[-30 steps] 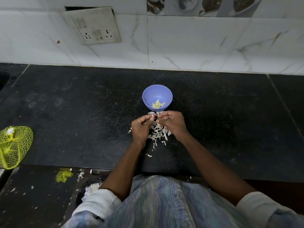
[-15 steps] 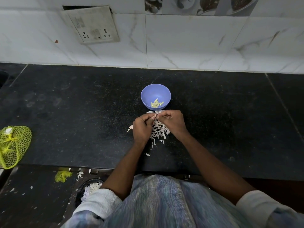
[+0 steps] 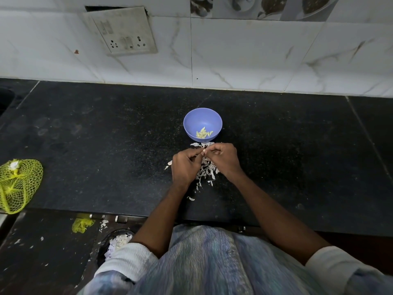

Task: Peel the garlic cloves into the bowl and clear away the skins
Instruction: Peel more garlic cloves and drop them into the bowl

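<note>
A small blue bowl [image 3: 202,118] stands on the black counter [image 3: 106,145] and holds several peeled garlic cloves [image 3: 203,133]. Just in front of it my left hand [image 3: 185,167] and my right hand [image 3: 223,159] meet, fingers curled, pinching one small garlic clove [image 3: 203,151] between the fingertips. Under and between the hands lies a heap of white garlic skins [image 3: 205,172]; a few loose flakes lie nearer the counter's front edge.
A yellow net bag [image 3: 18,184] lies at the counter's left front edge. Below the counter, a dark bin [image 3: 116,243] holds white skins, with a yellow net scrap [image 3: 81,224] and flakes on the floor. A tiled wall with a socket plate [image 3: 122,30] is behind.
Both hands stay together over the skins, working the same clove; the fingertips have shifted only slightly. The bowl has not moved.
</note>
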